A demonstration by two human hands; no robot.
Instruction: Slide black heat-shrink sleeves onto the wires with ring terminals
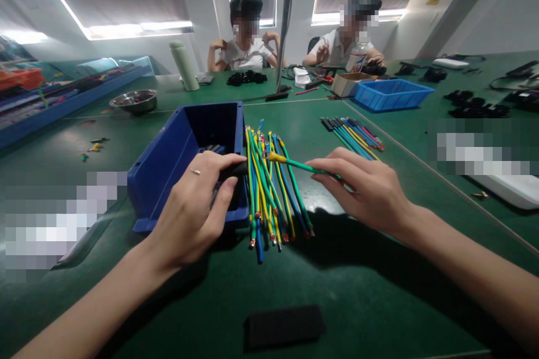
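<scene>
The right hand [366, 185] is pinching a thin, bendy green wire [301, 166] with a yellow end and a shiny metal ring, and the ring end is covering part of the wire pile [273, 190]. The left hand [191, 202] is gripping a dark black piece [236, 170] and hiding part of the smooth blue bin [158, 151]. The pile's copper ends are pointing near. A flat black block [284, 326] is lying near on the green table [202, 308]. Far right, more wires [351, 134] are lying before a blue tray [391, 95]; far left, a round metal bowl [135, 102] is sitting.
</scene>
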